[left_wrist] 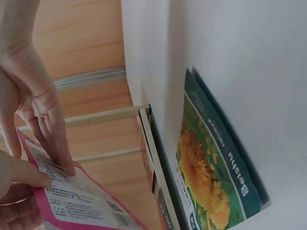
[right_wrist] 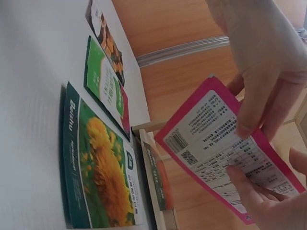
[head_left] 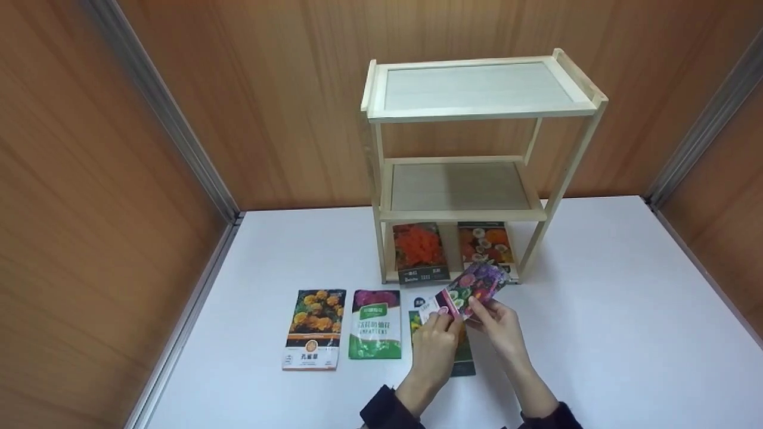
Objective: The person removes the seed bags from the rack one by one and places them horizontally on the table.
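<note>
Both hands hold one pink-edged seed packet (head_left: 471, 287) with purple and red flowers on its front. My left hand (head_left: 435, 348) pinches its lower left end, and my right hand (head_left: 499, 326) grips its right side. Its white printed back (right_wrist: 220, 148) faces the right wrist view. Beneath the hands lies a green packet with yellow flowers (left_wrist: 206, 167), partly hidden in the head view. To the left, a green and white impatiens packet (head_left: 375, 326) and an orange marigold packet (head_left: 313, 330) lie flat on the table.
A pale wooden three-tier shelf (head_left: 462, 214) stands behind the hands. On its bottom tier rest a red-flower packet (head_left: 420, 247) and a packet with orange and white flowers (head_left: 486, 241). Wood-grain panels (head_left: 268, 107) enclose the white table (head_left: 626, 310).
</note>
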### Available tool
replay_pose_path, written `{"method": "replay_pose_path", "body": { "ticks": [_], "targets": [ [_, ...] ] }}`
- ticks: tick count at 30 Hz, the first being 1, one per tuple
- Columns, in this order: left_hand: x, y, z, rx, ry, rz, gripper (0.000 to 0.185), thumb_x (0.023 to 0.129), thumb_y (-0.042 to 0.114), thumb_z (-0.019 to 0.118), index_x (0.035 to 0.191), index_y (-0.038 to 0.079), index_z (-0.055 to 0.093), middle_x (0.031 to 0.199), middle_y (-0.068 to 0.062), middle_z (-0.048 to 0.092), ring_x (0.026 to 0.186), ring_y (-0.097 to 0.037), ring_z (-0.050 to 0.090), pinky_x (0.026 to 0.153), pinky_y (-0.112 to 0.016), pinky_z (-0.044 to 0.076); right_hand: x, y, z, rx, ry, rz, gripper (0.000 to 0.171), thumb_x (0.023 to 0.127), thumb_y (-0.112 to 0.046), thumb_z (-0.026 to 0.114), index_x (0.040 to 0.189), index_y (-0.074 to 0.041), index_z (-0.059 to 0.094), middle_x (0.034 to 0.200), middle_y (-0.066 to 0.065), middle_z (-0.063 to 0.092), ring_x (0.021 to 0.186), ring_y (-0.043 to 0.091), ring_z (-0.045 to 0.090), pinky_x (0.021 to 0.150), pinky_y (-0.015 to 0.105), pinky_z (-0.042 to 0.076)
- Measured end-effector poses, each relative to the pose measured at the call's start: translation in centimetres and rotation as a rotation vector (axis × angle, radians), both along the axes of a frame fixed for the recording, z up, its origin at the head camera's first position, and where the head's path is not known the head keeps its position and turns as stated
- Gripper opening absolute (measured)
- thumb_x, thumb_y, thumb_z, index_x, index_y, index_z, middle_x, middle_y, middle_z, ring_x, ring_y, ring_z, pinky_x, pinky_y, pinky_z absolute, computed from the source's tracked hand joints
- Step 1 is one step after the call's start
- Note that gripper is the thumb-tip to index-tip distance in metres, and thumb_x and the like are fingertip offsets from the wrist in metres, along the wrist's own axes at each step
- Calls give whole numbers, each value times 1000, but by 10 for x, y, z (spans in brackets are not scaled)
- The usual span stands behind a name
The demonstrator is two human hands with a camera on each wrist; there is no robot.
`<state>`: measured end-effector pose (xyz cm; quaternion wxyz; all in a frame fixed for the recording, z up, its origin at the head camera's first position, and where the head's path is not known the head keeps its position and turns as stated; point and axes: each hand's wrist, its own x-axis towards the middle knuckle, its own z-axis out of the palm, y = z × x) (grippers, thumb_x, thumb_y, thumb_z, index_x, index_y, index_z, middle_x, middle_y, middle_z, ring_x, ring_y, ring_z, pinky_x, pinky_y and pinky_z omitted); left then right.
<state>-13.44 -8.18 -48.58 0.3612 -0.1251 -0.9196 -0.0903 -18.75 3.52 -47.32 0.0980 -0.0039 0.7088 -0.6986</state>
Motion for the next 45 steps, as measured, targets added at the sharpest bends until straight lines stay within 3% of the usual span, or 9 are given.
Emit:
{"method": "replay_pose_path", "body": {
  "ticks": [6, 10, 15, 20, 24, 28, 33, 39, 45],
  "targets": [
    [1, 2, -3, -45, 19, 25, 20, 69, 17, 75, 88, 12, 72, 78, 0, 63, 69, -11, 55, 52, -16, 44, 2, 1, -5, -22, 7, -28, 38, 92, -16, 49, 113, 16, 48, 105, 29, 56, 87, 30, 61, 73, 36, 49],
    [3, 3, -4, -35, -16, 19, 21, 70, 14, 74, 90, 11, 71, 81, -1, 63, 72, -11, 56, 55, -17, 45, 6, 2, -7, -55, -19, -36, 34, 93, -11, 44, 114, 16, 47, 102, 28, 58, 82, 23, 64, 68, 28, 51],
    [7, 4, 0, -14, -147, 9, 23, 72, 15, 72, 94, 9, 70, 85, -1, 63, 77, -11, 57, 62, -19, 47, 7, 5, -8, -94, -87, -52, 32, 94, -9, 42, 113, 16, 46, 96, 21, 62, 75, 17, 64, 66, 26, 51],
    [8, -2, 13, 87, -290, -19, 22, 77, 23, 69, 92, 7, 70, 84, 0, 62, 78, -10, 57, 65, -20, 47, 8, 9, -10, -117, -134, -54, 30, 94, -9, 42, 113, 14, 47, 91, 16, 64, 72, 16, 64, 66, 26, 51],
    [0, -15, 22, 181, -300, -16, 24, 80, 22, 65, 95, 3, 67, 92, -6, 61, 86, -16, 56, 72, -25, 48, 8, 11, -11, -115, -143, -46, 30, 93, -8, 43, 113, 14, 46, 88, 15, 64, 71, 15, 63, 68, 28, 51],
    [-17, -29, 22, 236, -285, 54, 35, 83, 22, 61, 108, -3, 59, 107, -14, 55, 101, -25, 51, 84, -33, 44, 10, 11, -12, -111, -141, -35, 28, 93, -7, 42, 112, 14, 47, 89, 16, 64, 72, 16, 63, 69, 29, 50],
    [-30, -37, 12, 305, -386, 86, 46, 90, 24, 51, 122, -9, 44, 120, -23, 46, 114, -33, 42, 94, -39, 36, 11, 9, -14, -124, -122, -3, 29, 93, -6, 41, 112, 15, 46, 94, 20, 62, 77, 19, 64, 68, 28, 51],
    [-33, -37, 0, 374, -456, 50, 35, 91, 17, 49, 114, -10, 51, 104, -20, 55, 96, -29, 54, 82, -37, 45, 11, 9, -15, -104, -115, 10, 28, 93, -6, 41, 112, 14, 47, 93, 19, 62, 76, 20, 63, 66, 26, 51],
    [-31, -38, 0, 451, -502, 80, 20, 86, 9, 56, 100, -5, 61, 83, -10, 58, 77, -21, 59, 66, -30, 49, 6, 13, -16, -68, -112, 32, 27, 92, -5, 45, 110, 15, 47, 92, 20, 63, 76, 22, 63, 65, 28, 51]
  ]
}}
